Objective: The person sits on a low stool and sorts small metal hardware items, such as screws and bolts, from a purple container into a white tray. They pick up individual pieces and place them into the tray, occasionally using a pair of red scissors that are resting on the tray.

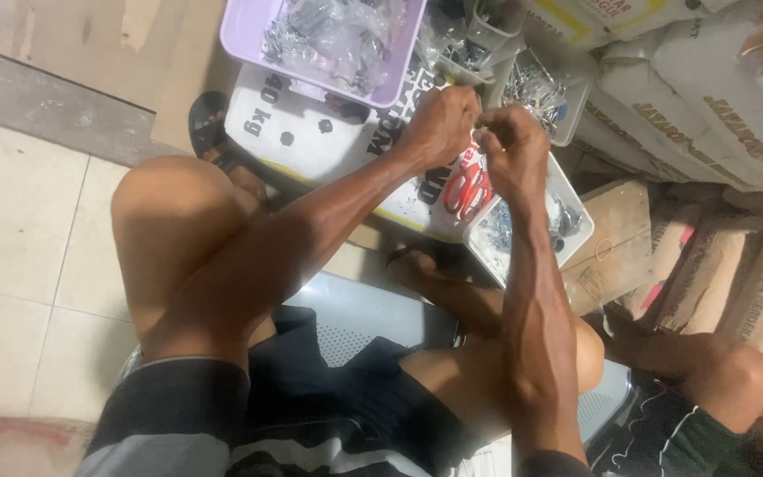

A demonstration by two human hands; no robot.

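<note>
Pinching something too small to tell — left hand (pixel 439 124), right hand (pixel 509 150) — grips closed, above white tray (pixel 576 231).

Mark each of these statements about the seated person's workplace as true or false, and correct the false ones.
1. The two hands are raised close together above the trays. True: the left hand and right hand almost meet.
2. The purple tray is empty. False: it holds clear bags of small metal parts.
3. Red-handled scissors lie below the hands. True.
4. The person sits on the tiled floor. False: they sit on a grey perforated seat.
5. Sacks are stacked at the right. True.
6. The left hand holds a hammer. False: no hammer is in view; what the fingers pinch is too small to tell.
</note>
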